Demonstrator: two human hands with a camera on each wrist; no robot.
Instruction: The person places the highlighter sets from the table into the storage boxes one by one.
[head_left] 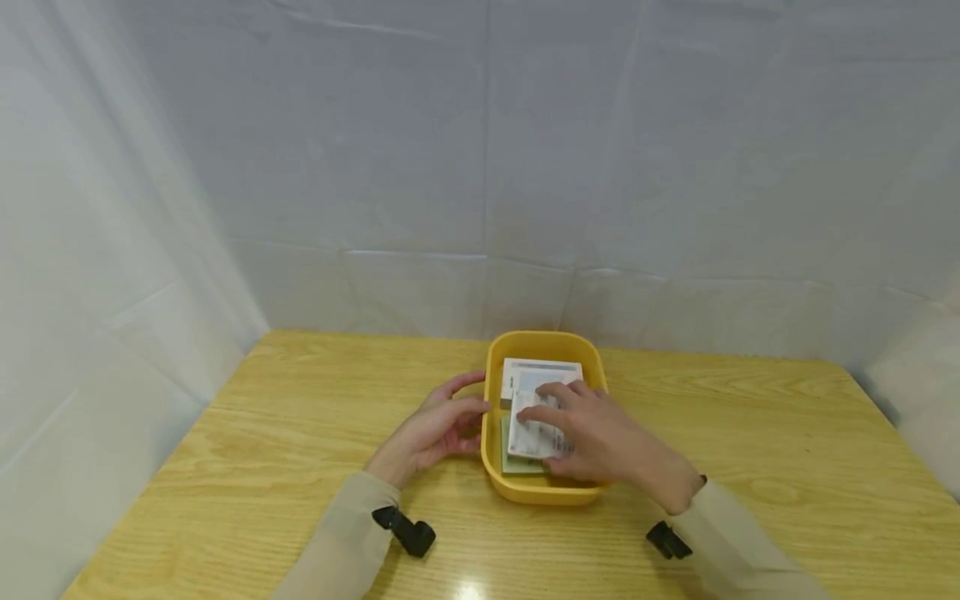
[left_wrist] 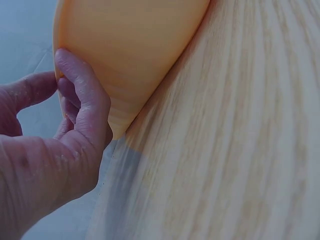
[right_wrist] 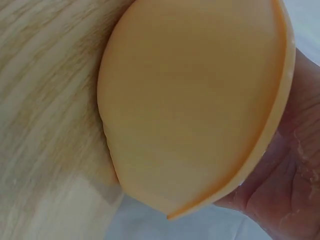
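A yellow plastic bin [head_left: 546, 495] stands on the table with flat boxes inside. At its left wall is my left hand [head_left: 438, 429]; in the left wrist view thumb and bent fingers [left_wrist: 85, 85] hold the rim from outside. My right hand [head_left: 611, 437] reaches over the right wall into the bin. Its fingers spread across a white printed box [head_left: 528, 433], fingertips by the left edge and thumb by the near edge. Behind this box lies another white box [head_left: 517, 375], and a flat green thing [head_left: 517, 464] shows beneath it. In the right wrist view the bin wall hides the fingertips.
The wooden table [head_left: 322, 400] extends to both sides of the bin. A pale sheet [head_left: 420, 167] hangs behind the table's far edge and on the left. Black wrist-camera mounts [head_left: 408, 533] stick out from both sleeves.
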